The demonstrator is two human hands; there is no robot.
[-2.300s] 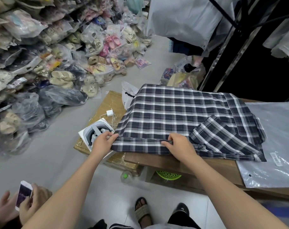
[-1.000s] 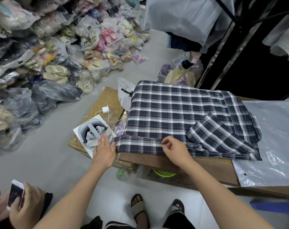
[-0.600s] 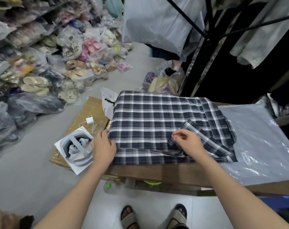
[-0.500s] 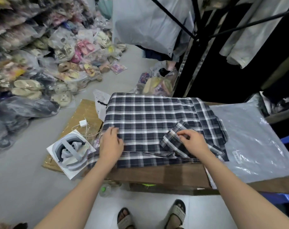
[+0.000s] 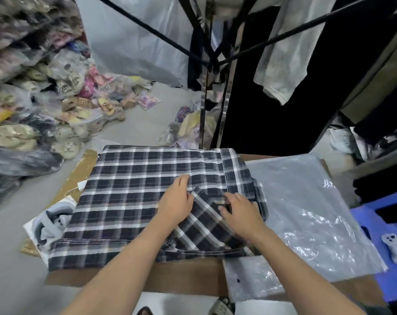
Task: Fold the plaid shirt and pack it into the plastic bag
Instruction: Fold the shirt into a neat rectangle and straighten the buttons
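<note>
The dark plaid shirt (image 5: 129,196) lies flat on a brown wooden table (image 5: 188,276), its near left corner hanging past the edge. A sleeve is folded diagonally across its right part. My left hand (image 5: 174,201) rests palm down on the shirt's middle, fingers together, beside the sleeve's upper end. My right hand (image 5: 238,212) presses on the folded sleeve, fingers spread; I cannot see whether it pinches the cloth. The clear plastic bag (image 5: 306,212) lies flat on the table to the right, and the shirt's right edge overlaps it.
A cardboard box (image 5: 79,169) and a white product box (image 5: 45,226) sit left of the table, partly under the shirt. Bagged slippers (image 5: 34,110) are piled at the far left. A clothes rack (image 5: 211,64) stands behind. A blue stool (image 5: 386,228) is at right.
Both hands left the shirt's near hem and moved inward and to the right. My right hand pushed the sleeve back over the shirt body; my left came up beside it. The camera tilted upward.
</note>
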